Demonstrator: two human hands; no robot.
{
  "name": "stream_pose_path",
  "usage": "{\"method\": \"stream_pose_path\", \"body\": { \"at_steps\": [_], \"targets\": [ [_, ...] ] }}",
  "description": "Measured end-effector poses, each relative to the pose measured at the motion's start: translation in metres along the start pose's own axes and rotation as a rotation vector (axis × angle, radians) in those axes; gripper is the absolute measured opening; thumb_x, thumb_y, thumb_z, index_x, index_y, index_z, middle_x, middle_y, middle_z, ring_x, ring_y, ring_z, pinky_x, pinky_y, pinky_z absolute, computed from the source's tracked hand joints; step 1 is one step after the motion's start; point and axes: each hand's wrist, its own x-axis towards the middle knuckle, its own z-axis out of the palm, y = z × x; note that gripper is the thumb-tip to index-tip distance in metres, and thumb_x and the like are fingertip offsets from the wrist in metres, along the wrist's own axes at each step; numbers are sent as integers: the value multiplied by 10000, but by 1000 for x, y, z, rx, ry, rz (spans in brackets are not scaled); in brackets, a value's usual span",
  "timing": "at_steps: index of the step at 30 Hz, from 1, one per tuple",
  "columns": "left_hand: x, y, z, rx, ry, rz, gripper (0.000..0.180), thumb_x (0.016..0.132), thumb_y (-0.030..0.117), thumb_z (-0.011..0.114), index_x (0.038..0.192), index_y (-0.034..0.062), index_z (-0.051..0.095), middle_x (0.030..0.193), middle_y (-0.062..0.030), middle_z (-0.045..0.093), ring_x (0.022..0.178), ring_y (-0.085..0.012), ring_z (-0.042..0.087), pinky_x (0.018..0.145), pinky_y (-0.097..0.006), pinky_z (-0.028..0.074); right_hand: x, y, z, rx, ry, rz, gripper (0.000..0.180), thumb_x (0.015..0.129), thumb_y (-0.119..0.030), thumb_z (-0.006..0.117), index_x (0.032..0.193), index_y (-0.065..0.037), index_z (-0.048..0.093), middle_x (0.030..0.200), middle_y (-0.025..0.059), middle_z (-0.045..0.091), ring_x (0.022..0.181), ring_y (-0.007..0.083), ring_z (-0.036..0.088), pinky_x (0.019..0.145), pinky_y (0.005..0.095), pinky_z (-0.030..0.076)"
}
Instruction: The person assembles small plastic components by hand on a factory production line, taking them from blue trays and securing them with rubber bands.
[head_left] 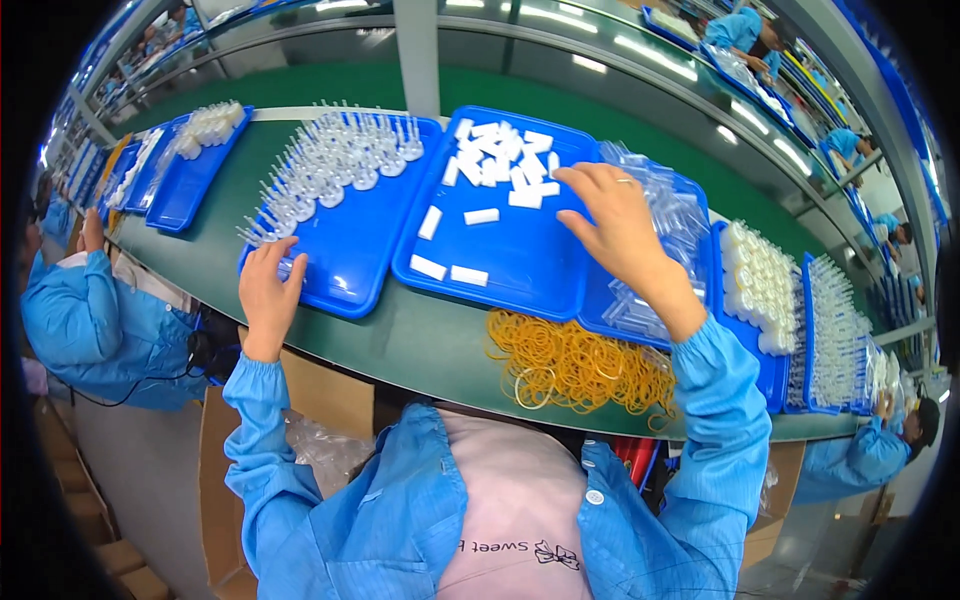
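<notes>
My left hand (268,295) is at the near left corner of a blue tray (345,260), its fingers curled around a small clear plastic piece (286,268) that is mostly hidden. Rows of clear plastic parts with round bases and thin upright stems (340,160) fill the far side of that tray. My right hand (620,220) reaches over the right rim of the middle blue tray (510,270), thumb and fingers apart. Its fingertips are beside a pile of small white rectangular blocks (500,155). Several more white blocks lie loose nearer to me in the same tray.
Under my right forearm is a tray of clear plastic tubes (670,220). Yellow rubber bands (580,365) lie heaped on the green table (400,345) before me. Farther right stand trays of white parts (760,285) and clear parts (838,330). Co-workers (110,320) sit on both sides.
</notes>
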Motion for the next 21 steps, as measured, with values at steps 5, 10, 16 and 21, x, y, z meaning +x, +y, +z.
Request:
{"method": "stream_pose_path", "body": {
  "at_steps": [5,10,16,21],
  "targets": [
    [13,-28,8,60,-38,-97,345,734,119,713,1067,122,621,889,-72,592,861,-261,575,754,-373,468,55,12,73,-36,-221,237,550,886,-419,547,1390,-258,397,1472,145,297,1341,417,279,1026,649,249],
    [15,-43,12,56,-47,-177,410,706,82,733,1087,123,587,925,-94,516,880,-278,562,763,-375,469,84,21,119,-39,-384,413,549,921,-495,443,1423,-288,361,1525,137,215,1385,431,197,1045,664,213],
    [24,-55,9,106,39,-123,248,790,94,668,1025,97,589,912,-121,542,842,-310,581,719,-382,475,53,31,94,110,-445,171,477,935,-410,460,1342,-162,467,1368,162,434,1257,392,408,1026,502,353],
    [13,-49,2,-464,257,-350,153,920,133,577,1022,19,581,926,-57,598,837,-178,648,679,-284,511,28,3,32,313,-374,43,426,905,-257,559,1295,-95,502,1237,155,524,1135,332,518,975,436,405]
  ]
}}
